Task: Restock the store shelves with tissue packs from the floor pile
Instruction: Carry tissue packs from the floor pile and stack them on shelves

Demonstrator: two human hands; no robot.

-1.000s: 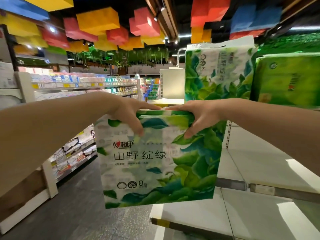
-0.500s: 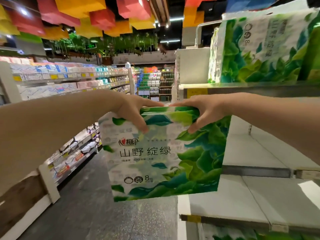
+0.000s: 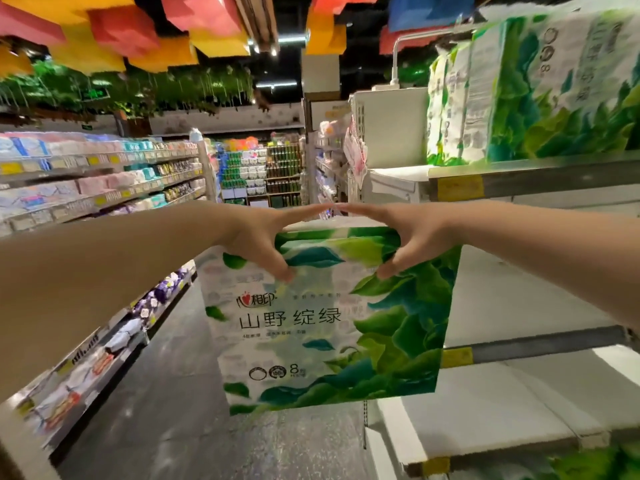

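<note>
A white metal store shelf unit (image 3: 519, 403) with grey price rails was seen at the right, its two lower boards bare where visible, and its top board was occupied by upright green-and-white plastic tissue packs (image 3: 533, 91). In front of the middle board, over the dark aisle floor (image 3: 166, 424), a squarish green-leaf-printed white tissue pack (image 3: 329, 323) was held upright, printed face toward the camera, text level, no long axis evident. Its top edge was pinched by the left hand (image 3: 263, 237) and the right hand (image 3: 405, 233), thumbs on the front, fingers stretched over the top, fingertips almost meeting.
</note>
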